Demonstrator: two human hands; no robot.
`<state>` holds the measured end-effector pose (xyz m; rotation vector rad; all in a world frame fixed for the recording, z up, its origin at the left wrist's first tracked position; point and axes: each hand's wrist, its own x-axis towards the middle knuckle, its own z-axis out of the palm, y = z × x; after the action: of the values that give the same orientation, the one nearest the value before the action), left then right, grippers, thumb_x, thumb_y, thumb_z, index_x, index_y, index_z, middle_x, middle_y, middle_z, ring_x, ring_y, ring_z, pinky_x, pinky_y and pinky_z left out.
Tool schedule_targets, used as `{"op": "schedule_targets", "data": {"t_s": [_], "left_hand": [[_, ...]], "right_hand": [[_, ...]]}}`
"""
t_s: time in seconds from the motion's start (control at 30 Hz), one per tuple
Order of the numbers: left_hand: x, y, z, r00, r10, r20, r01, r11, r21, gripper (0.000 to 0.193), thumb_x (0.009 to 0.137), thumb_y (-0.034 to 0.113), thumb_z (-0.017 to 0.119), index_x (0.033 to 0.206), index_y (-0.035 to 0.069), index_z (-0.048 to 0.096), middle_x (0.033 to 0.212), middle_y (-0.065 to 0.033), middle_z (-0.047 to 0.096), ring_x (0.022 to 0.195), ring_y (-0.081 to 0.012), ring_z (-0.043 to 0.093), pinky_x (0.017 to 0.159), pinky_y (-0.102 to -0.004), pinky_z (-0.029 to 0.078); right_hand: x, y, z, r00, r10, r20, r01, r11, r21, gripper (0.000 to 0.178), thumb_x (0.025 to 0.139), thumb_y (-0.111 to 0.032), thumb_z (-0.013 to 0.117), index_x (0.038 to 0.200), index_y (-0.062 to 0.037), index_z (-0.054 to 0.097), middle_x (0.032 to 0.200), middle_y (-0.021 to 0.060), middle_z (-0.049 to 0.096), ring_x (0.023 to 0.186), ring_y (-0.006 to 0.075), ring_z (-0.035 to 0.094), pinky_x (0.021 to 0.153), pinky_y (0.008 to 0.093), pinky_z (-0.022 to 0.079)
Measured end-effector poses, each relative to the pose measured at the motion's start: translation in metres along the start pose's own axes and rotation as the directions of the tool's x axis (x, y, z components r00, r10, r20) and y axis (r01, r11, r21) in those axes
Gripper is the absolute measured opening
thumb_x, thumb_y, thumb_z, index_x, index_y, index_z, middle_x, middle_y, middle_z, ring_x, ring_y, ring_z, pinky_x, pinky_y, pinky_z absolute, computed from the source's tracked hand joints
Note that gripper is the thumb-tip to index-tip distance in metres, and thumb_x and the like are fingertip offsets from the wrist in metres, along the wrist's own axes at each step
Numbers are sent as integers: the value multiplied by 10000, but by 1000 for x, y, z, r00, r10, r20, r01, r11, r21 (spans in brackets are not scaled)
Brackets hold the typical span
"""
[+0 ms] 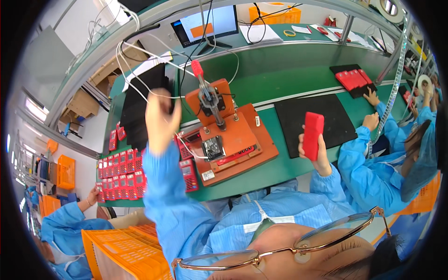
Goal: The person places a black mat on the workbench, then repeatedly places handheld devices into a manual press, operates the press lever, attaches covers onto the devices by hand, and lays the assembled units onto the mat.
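My right hand [315,154] holds a red handheld device [313,135] upright over the front edge of a black mat [315,116]. The device's smooth, plain side shows. My left hand [162,122] is raised left of an orange test fixture [242,135], next to white cables; motion smears its fingers, and I cannot make out anything in them. The fixture has a toggle clamp [211,100] with a red handle, and a small dark module [213,147] with a cable lies on its plate. Just left of the fixture lie a few red devices [188,175] with keypads.
Rows of red keypad devices [122,175] cover the bench's left end, beside stacked black sheets [144,102]. A monitor [205,27] stands behind. Co-workers in blue sit at right [373,163] and left [65,224]. An orange crate [116,252] stands near my left side.
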<state>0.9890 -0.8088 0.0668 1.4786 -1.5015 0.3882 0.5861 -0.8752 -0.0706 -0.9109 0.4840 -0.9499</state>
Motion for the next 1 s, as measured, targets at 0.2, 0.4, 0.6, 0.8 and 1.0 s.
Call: {"op": "schedule_targets", "data": {"t_s": [0.2,0.4,0.6,0.8,1.0], "left_hand": [[-184,4,23,808,-352,472,503,830,-242,530,573,199,847,995,20,582,899,-107,582,853,-208,567,752,-340,460],[-153,-6,46,861,-110,497,207,968,-145,698,490,260,863,1072,7,571,957,-134,603,874,-280,563,798,-384,465],[-242,-31,31,800,-549,241,456,296,-839,656,608,252,790,1135,-29,518,1056,-137,600,1006,-228,584,895,-374,484],[-250,26,-17,591,-785,185,-96,-296,-950,622,717,405,625,1157,29,397,885,-27,426,846,-158,475,838,-337,418],[-271,35,-42,645,-749,153,-33,-228,-973,580,739,418,608,1122,38,396,823,-8,376,745,-124,404,741,-292,381]], "right_hand": [[0,0,-48,987,-113,113,160,720,-676,584,887,-336,547,1349,-48,336,1122,102,458,830,178,522,692,285,442],[27,-30,7,898,37,439,438,34,-898,623,768,-323,696,1285,-75,451,1162,164,455,1062,329,472,925,383,381],[51,17,43,722,72,688,687,42,-726,513,789,-370,664,1206,-106,523,1179,168,468,1069,342,465,930,426,370],[96,75,94,569,-19,822,822,42,-568,455,833,-384,617,1159,-72,554,1220,171,484,1128,367,444,954,451,348],[92,74,100,477,141,868,862,116,-493,410,861,-364,576,1139,-62,569,1198,166,506,1145,359,444,989,461,341]]}}
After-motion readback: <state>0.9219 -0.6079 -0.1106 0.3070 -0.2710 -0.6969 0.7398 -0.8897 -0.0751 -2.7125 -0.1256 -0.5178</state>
